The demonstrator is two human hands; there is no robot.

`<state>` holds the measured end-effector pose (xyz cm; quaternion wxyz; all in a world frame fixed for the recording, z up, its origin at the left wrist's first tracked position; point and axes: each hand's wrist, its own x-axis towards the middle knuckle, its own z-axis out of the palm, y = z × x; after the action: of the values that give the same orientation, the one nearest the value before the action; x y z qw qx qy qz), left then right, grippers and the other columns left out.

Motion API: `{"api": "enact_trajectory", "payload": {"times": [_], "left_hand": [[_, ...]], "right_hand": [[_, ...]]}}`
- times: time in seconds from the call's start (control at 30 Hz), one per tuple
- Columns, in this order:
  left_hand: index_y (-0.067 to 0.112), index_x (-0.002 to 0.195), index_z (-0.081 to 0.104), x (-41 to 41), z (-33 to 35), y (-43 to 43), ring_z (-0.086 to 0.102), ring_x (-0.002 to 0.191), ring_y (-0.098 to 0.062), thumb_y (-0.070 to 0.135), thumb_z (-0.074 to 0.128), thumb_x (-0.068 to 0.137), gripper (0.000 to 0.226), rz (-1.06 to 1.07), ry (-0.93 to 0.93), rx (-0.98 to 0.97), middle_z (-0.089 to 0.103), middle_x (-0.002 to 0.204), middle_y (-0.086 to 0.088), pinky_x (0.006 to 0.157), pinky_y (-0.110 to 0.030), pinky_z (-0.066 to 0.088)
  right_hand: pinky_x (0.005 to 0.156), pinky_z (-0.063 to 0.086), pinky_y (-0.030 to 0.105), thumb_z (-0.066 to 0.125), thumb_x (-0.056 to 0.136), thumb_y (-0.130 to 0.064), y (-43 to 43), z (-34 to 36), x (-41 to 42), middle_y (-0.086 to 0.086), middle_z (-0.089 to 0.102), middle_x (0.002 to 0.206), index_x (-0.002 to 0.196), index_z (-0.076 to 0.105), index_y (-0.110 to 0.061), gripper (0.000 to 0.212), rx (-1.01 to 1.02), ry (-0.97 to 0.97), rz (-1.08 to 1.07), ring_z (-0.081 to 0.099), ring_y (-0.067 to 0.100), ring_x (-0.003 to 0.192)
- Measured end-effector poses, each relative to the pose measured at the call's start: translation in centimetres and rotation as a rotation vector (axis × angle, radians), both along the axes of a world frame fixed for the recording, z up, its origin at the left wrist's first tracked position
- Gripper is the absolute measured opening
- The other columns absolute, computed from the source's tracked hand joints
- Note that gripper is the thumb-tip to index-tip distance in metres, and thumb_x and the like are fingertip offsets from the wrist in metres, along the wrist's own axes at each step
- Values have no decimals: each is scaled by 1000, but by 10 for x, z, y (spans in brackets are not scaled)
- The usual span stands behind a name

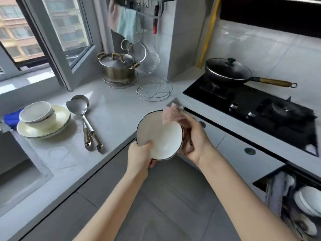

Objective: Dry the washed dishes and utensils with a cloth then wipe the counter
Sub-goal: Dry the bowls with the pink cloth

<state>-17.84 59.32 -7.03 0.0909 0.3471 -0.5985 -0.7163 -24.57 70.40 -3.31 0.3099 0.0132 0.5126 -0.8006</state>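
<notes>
Clearly the drying is under way but far from finished. A white bowl (pixel 160 136) with a dark rim is held tilted in mid-air, just off the near edge of the counter (pixel 111 112). The left hand (pixel 139 156) has its grip pinched on the bowl's near rim, thumb inside; the right hand (pixel 194 138) has its grip pressed around a pink cloth (pixel 171 113) against the bowl's outer right side, one corner of the cloth folded over the far rim. The bowl looks empty.

Left on the counter, well apart from the hands, a white bowl nests in another one (pixel 37 113), both on a pale yellow plate (pixel 59 117); just right of them lie a spatula and ladle (pixel 81 108). I judge these await drying, and the counter wipe too. At near right an open drawer (pixel 271 181) holds white dishes (pixel 311 199), probably finished ones.
</notes>
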Motion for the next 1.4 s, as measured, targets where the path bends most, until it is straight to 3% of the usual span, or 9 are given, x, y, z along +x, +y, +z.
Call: {"api": "enact_trajectory", "payload": {"times": [0.27,0.43,0.57,0.7,0.77,0.83,1.13,1.33,1.4], "left_hand": [[9,80,54,-23,-9,112,49,69,-19,12,45,93,16,98,189,-359,54,70,2,55,-19,36],[3,91,55,-28,-16,174,51,74,-24,13,38,96,20,-186,126,-661,56,79,-2,64,-27,37],[0,94,57,-27,-21,222,54,46,-24,7,36,90,23,-361,-5,-484,57,71,-9,41,-25,44],[1,102,54,2,-13,333,53,37,-16,0,42,89,18,-570,-83,-47,57,67,-13,32,-14,33],[0,103,55,16,-9,389,53,35,-12,-1,45,89,17,-670,-101,74,56,64,-12,33,-13,32],[-2,105,56,20,-4,430,53,38,-13,1,47,90,19,-729,-101,43,56,66,-12,34,-14,35],[7,77,53,-11,-23,526,45,28,-12,7,42,89,16,-1047,-107,-606,53,57,-9,33,-17,37],[4,110,53,-40,-64,582,57,40,-13,7,48,92,19,-1086,-251,-305,58,74,-8,36,-20,44],[3,118,51,-54,-83,604,58,45,-14,6,50,92,26,-1202,-285,-222,59,80,-9,36,-19,42]], "right_hand": [[32,31,13,38,100,-29,84,-22,43,3,50,48,67,45,-11,39,-128,-180,-622,41,10,27],[30,30,13,51,95,-7,198,-16,67,7,69,95,126,54,-29,38,74,132,-690,51,12,43],[76,56,27,61,91,-11,304,-24,82,-2,58,128,128,47,-42,50,497,411,-761,64,17,101],[49,46,21,54,92,-36,383,-26,112,-2,65,79,112,61,-31,21,267,261,-663,58,9,55],[60,51,28,57,81,-57,410,-32,116,1,70,78,117,61,-16,55,128,96,-599,62,17,51],[83,51,51,68,70,-63,447,-38,110,2,68,113,101,68,-31,45,61,-10,-666,66,29,67],[55,53,27,54,90,-23,617,-58,108,12,66,94,83,62,-15,14,-114,-90,-733,66,22,70],[86,54,40,92,49,-29,676,-92,109,18,68,106,118,61,-8,79,189,-107,-599,66,30,95],[82,53,45,84,59,-21,682,-105,107,13,70,100,107,63,-27,53,172,-130,-553,65,32,91]]}}
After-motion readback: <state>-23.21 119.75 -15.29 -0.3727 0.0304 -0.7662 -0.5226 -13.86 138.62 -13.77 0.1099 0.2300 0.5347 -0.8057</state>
